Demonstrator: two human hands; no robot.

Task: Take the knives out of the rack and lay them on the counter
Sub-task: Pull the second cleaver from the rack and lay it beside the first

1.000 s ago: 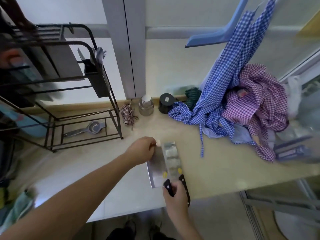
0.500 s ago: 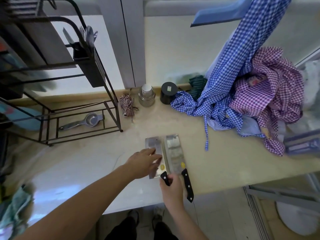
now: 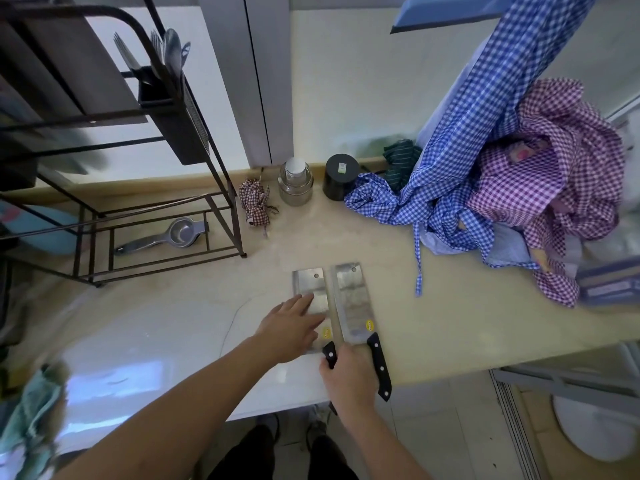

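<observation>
The hands sit low over the near edge of the worktop [image 3: 450, 317]: the right hand [image 3: 348, 379] is closed around the black handle of the left cleaver [image 3: 313, 299], while the left hand [image 3: 289, 329] lies open, palm down, with its fingers spread flat on that blade. The blade appears to rest flat on the surface. Just beside it, edge to edge and perhaps touching, lies the right cleaver [image 3: 351, 303], flat and free of either hand, with its black handle [image 3: 379, 370] jutting out past the worktop's front lip. Both knives are therefore down on the worktop, well apart from the dark wire rack [image 3: 221, 188] standing at the far left; I cannot tell whether any more knives remain in it, though forks and a spoon stand in its side caddy [image 3: 173, 109]. The risks look close to the hands. Sliding the left fingers off toward the cutting edge could nick them, and nudging the held blade sideways could push its neighbour. The overhanging handle is the bigger worry: a brush from a wrist or hip could tip that cleaver off toward the feet below. Farther back, a glass jar [image 3: 296, 183], a black canister [image 3: 341, 176] and heaped checked cloths [image 3: 485, 188] lie clear of the blades.
</observation>
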